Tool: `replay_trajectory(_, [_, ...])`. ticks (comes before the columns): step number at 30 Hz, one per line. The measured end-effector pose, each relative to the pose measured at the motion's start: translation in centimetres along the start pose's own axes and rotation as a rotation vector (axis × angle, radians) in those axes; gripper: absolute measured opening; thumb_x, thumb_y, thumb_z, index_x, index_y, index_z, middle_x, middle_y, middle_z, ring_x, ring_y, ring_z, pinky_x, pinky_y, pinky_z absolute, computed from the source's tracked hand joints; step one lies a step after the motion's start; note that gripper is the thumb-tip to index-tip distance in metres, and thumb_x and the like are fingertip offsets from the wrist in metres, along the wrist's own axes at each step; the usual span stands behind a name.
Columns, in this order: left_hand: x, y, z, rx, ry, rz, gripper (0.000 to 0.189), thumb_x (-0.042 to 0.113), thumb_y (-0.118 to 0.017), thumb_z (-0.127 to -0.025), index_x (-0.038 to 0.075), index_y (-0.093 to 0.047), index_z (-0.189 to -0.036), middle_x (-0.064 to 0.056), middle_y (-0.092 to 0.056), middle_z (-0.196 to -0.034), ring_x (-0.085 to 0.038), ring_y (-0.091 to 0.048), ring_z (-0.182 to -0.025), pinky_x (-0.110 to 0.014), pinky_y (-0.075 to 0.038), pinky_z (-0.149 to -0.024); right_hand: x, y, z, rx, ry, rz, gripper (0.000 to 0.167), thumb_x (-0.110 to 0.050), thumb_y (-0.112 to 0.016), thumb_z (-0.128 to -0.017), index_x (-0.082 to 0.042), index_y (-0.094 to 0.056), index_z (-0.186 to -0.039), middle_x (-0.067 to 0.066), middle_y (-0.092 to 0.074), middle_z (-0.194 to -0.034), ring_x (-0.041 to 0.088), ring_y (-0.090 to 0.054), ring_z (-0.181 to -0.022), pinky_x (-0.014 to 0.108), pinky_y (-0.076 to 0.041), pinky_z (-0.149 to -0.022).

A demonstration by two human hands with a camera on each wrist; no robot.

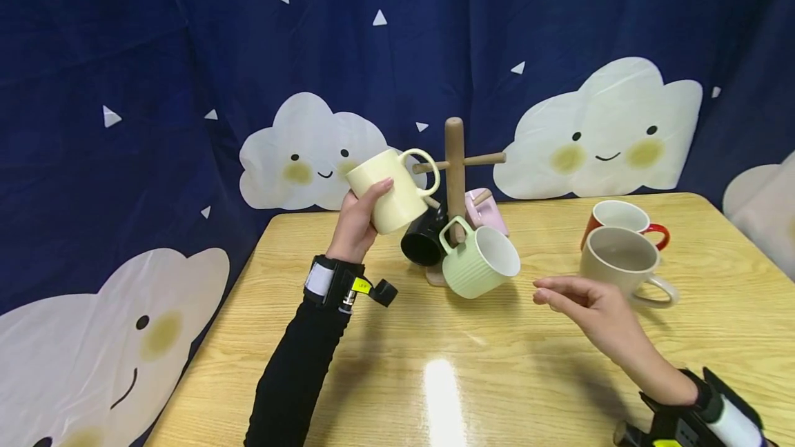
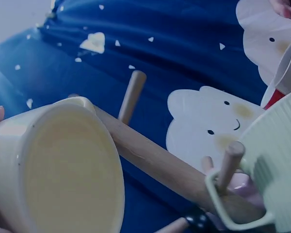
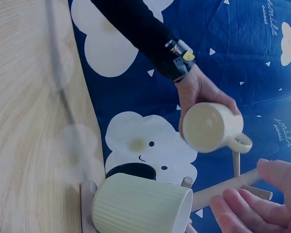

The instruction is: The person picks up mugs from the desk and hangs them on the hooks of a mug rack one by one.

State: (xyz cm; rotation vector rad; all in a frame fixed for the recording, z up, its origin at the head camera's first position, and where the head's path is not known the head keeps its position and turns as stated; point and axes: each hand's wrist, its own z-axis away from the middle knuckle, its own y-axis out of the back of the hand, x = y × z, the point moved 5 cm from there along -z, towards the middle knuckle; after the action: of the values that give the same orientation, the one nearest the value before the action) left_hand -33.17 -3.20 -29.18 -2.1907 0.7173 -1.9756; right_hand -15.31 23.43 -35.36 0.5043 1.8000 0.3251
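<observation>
My left hand [image 1: 357,223] grips the body of a cream mug [image 1: 390,192] beside the upper left peg [image 1: 419,168] of a wooden mug tree [image 1: 455,157]. The mug is tilted, its handle [image 1: 435,157] overlapping the peg; whether the peg is through the handle I cannot tell. Lower on the tree hang a ribbed green mug [image 1: 475,271], a black mug [image 1: 422,240] and a pink mug [image 1: 487,214]. My right hand [image 1: 590,309], fingers loosely bent and holding nothing, hovers over the table in front of a beige mug [image 1: 611,264].
A red mug [image 1: 593,223] with a white inside stands behind the beige one at the right. The wooden table [image 1: 497,378] ends at a dark blue curtain [image 1: 397,54] with cloud shapes. An upper right peg [image 1: 487,159] of the tree is bare.
</observation>
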Motion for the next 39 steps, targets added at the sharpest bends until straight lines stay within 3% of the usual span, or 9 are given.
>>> replay_trajectory(6, [-2.2,0.1,-1.4,0.004,0.068,0.043,0.052,0.016,-0.056,-0.084,0.004,-0.037,-0.131,-0.004,-0.050,-0.110,-0.018,-0.051,-0.101,-0.035,-0.041,-0.088,0.4,-0.3,0.2,-0.008,-0.033,0.022,0.022,-0.017,-0.059,-0.090,-0.003,-0.067,-0.104,-0.012,-0.070,-0.084,-0.003,-0.063,-0.080,0.014,-0.049,-0.069])
replay_trajectory(15, [-4.3,-0.6,-2.4,-0.030,0.074,0.099,0.049,0.016,-0.054,-0.084,0.005,-0.039,-0.129,-0.005,-0.051,-0.111,-0.018,-0.051,-0.102,-0.038,-0.038,-0.095,1.0,-0.8,0.8,-0.031,-0.031,0.011,0.018,-0.013,-0.060,-0.089,-0.002,-0.068,-0.101,-0.007,-0.071,-0.083,-0.001,-0.064,-0.079,0.015,-0.050,-0.069])
replay_trajectory(21, [-5.4,-1.2,-2.4,-0.020,0.073,0.123,0.040,0.014,-0.052,-0.086,0.007,-0.043,-0.124,-0.002,-0.053,-0.105,-0.015,-0.053,-0.097,-0.035,-0.039,-0.092,1.4,-0.8,0.9,-0.035,-0.036,0.001,0.017,-0.013,-0.060,-0.088,-0.003,-0.069,-0.100,-0.008,-0.071,-0.084,-0.001,-0.064,-0.079,0.015,-0.050,-0.069])
replay_trajectory(39, [-6.7,-2.0,-2.3,-0.016,0.037,0.219,0.034,0.011,-0.051,-0.085,0.004,-0.047,-0.118,0.000,-0.055,-0.103,-0.011,-0.053,-0.096,-0.028,-0.036,-0.097,1.8,-0.9,1.2,-0.036,-0.046,0.044,0.014,-0.016,-0.064,-0.086,-0.009,-0.070,-0.097,-0.006,-0.070,-0.087,-0.004,-0.063,-0.078,0.018,-0.050,-0.066])
